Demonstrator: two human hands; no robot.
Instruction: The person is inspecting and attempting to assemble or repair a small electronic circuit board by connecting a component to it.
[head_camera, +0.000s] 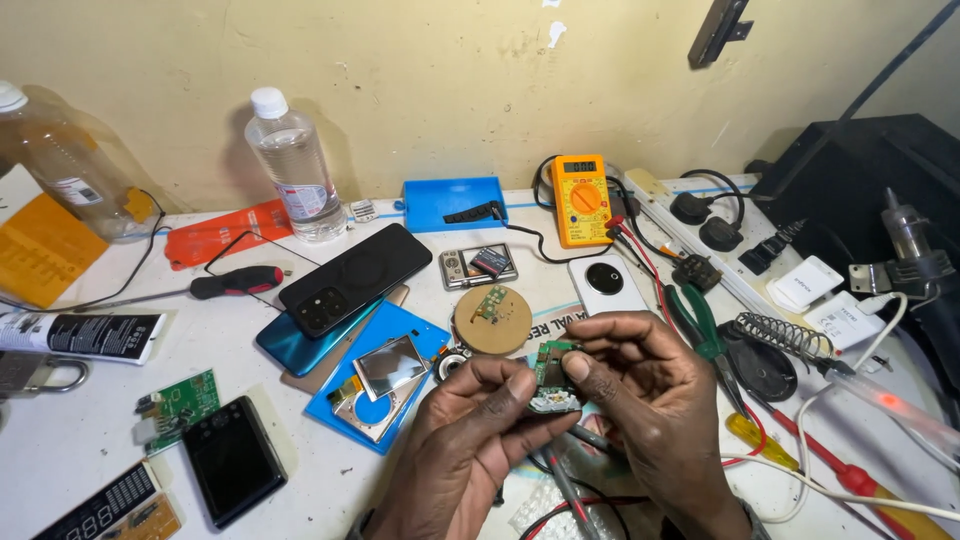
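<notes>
Both hands meet low in the middle of the head view over a cluttered white workbench (60, 440). My left hand (470, 440) and my right hand (650, 410) pinch a small green circuit board (553, 372) between thumbs and forefingers; a white connector part shows at its lower edge. Just beyond the fingers lie a round wooden disc with a tiny green board on it (493, 319) and a white phone with a round camera (607, 284). Red and black probe leads (570, 490) run under my wrists.
Black and teal phones (340, 285) lie left of centre beside a blue tray with a silver screen part (385, 375). A yellow multimeter (582, 198), power strip (700, 235), soldering iron stand (785, 340), screwdrivers (235, 285), green pliers (700, 315) and water bottle (292, 165) ring the area.
</notes>
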